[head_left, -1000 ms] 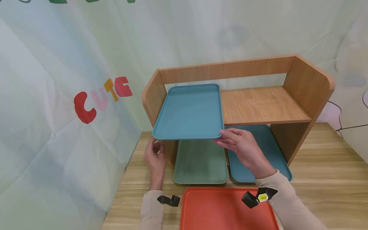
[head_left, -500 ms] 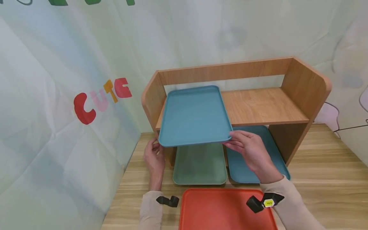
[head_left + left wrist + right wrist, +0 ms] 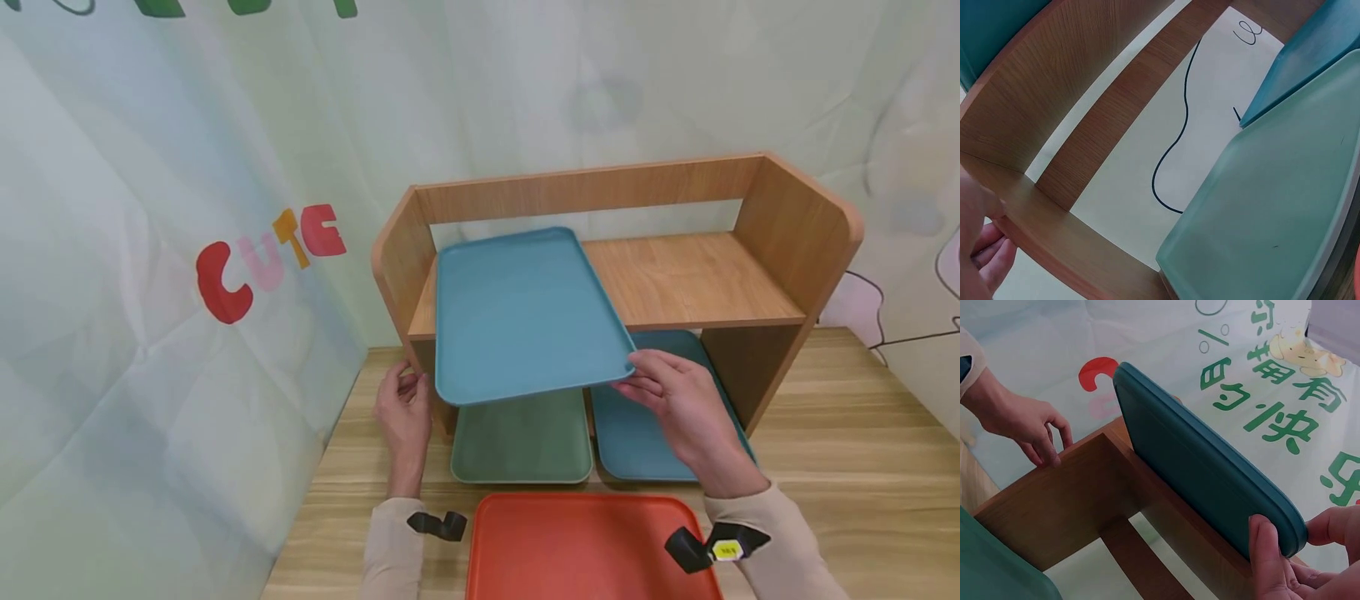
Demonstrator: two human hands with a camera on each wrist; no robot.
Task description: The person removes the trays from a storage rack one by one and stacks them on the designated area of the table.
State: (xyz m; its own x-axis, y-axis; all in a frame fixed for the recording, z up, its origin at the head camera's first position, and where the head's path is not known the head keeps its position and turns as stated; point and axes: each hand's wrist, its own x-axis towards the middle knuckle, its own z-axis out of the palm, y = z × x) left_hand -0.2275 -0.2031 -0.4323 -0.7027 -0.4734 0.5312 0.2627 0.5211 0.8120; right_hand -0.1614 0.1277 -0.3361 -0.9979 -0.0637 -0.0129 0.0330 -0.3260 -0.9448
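Note:
In the head view, my right hand [image 3: 678, 412] pinches the near right corner of a blue tray [image 3: 525, 317]. The tray lies askew over the left part of the wooden shelf's [image 3: 690, 279] upper board, its near end jutting past the front edge. Seen from the right wrist, thumb and fingers [image 3: 1264, 550] clasp the tray's rim from both faces. My left hand [image 3: 405, 417] grips the front edge of the shelf's left side panel, low down. The left wrist view shows its fingertips [image 3: 997, 262] curled at that panel's edge.
Below the upper board, a green tray [image 3: 521, 450] lies in the left compartment and another blue tray [image 3: 645, 450] in the right one. Both stick out in front. A red tray [image 3: 585, 550] lies nearer on the wood-grain table [image 3: 847, 467]. A printed cloth [image 3: 225, 417] hangs behind and left.
The upper blue tray has slid forward and right and turned, its near right corner swinging right with my right hand. My left hand has stayed at the side panel.

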